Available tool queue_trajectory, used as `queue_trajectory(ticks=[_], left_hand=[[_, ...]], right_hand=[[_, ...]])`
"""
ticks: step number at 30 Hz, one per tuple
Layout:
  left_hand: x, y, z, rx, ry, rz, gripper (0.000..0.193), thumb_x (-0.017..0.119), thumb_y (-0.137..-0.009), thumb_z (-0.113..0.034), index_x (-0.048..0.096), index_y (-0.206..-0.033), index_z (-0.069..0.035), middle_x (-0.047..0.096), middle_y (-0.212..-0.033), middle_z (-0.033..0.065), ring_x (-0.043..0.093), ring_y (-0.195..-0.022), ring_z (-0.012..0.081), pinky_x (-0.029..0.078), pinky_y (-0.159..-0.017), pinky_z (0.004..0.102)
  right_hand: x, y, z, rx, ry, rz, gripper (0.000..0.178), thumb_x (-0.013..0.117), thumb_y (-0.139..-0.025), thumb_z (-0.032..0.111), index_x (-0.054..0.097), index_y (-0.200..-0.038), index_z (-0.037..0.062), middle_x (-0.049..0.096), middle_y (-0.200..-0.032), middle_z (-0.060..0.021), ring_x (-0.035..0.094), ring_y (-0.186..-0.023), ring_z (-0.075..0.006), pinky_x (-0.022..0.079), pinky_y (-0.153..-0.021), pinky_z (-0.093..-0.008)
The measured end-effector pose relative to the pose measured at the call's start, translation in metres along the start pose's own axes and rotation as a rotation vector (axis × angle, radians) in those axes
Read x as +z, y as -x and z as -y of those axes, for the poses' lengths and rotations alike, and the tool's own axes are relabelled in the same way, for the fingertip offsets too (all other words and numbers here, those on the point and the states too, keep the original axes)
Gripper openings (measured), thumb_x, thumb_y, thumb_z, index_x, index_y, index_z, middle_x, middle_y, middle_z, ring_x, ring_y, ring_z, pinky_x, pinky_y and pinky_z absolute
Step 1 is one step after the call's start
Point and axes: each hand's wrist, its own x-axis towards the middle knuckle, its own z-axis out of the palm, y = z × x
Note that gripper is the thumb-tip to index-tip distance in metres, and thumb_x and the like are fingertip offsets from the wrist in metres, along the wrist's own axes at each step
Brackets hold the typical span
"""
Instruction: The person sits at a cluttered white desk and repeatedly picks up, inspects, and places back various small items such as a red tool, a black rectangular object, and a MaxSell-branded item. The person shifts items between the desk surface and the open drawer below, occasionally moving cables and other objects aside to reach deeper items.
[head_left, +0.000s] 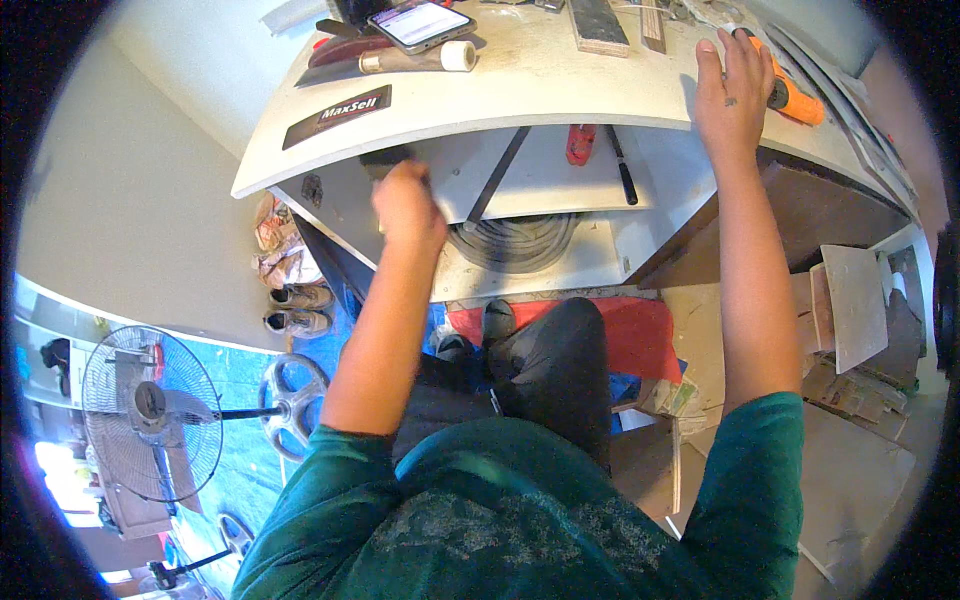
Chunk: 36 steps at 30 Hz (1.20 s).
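Observation:
My left hand (408,208) is closed and somewhat blurred in front of the left side of the open shelf under the white table top (520,85). A dark flat piece (386,156) shows just above its fingers; I cannot make out what it is. My right hand (735,98) lies on the right part of the table top with fingers stretched out, beside an orange and black tool (795,100). Inside the shelf are a long dark strip (498,175), a red object (580,145) and a black-handled tool (626,180). A grey coiled cable (515,243) rests below them.
A phone (420,24), a cream-coloured roll (456,57) and a black label plate (337,115) lie at the table's left. Wood strips (598,28) are at the back. A standing fan (150,402) and shoes (298,310) are at left, board offcuts (855,305) at right.

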Motion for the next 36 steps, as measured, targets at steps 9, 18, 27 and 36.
queue_trajectory(ticks=[9, 18, 27, 36], left_hand=[[-0.056, 0.071, 0.043, -0.38, 0.421, 0.263, 0.031, 0.058, -0.091, -0.016, 0.057, -0.116, 0.001, 0.062, -0.112, 0.0114, 0.059, -0.104, 0.0203, 0.045, -0.09, 0.0326], [-0.089, 0.087, 0.032, -0.324, -0.026, 0.753, 0.031, 0.069, -0.088, -0.028, 0.065, -0.101, -0.001, 0.066, -0.096, 0.0036, 0.059, -0.091, 0.013, 0.046, -0.081, 0.029], [-0.069, 0.086, 0.045, 0.006, -0.398, 0.97, 0.031, 0.069, -0.087, -0.022, 0.059, -0.108, -0.002, 0.06, -0.102, 0.0057, 0.056, -0.094, 0.0143, 0.046, -0.081, 0.0295], [-0.179, 0.068, 0.119, 0.18, -0.671, 0.69, 0.029, 0.061, -0.092, -0.024, 0.059, -0.108, 0.001, 0.059, -0.115, 0.0177, 0.059, -0.103, 0.0294, 0.045, -0.092, 0.0382]], right_hand=[[-0.029, 0.001, -0.009, 0.092, -0.34, -0.12, 0.03, 0.059, -0.092, 0.03, 0.064, -0.107, 0.0051, 0.061, -0.117, -0.0172, 0.049, -0.119, -0.0348, 0.031, -0.106, -0.0455], [-0.093, 0.231, 0.122, 1.357, -1.741, 1.278, 0.071, 0.048, -0.093, 0.056, 0.035, -0.143, 0.0062, 0.054, -0.127, -0.0141, 0.06, -0.105, -0.0231, 0.053, -0.085, -0.0399], [-0.114, 0.25, 0.167, 1.547, -2.197, 1.393, 0.055, 0.05, -0.097, 0.042, 0.037, -0.138, 0.0079, 0.053, -0.127, -0.0174, 0.061, -0.105, -0.0416, 0.056, -0.079, -0.0493], [-0.055, 0.191, 0.046, 1.378, -1.322, 0.075, 0.067, 0.05, -0.094, 0.052, 0.037, -0.139, 0.0037, 0.05, -0.132, -0.0142, 0.055, -0.112, -0.0265, 0.053, -0.085, -0.0451]])
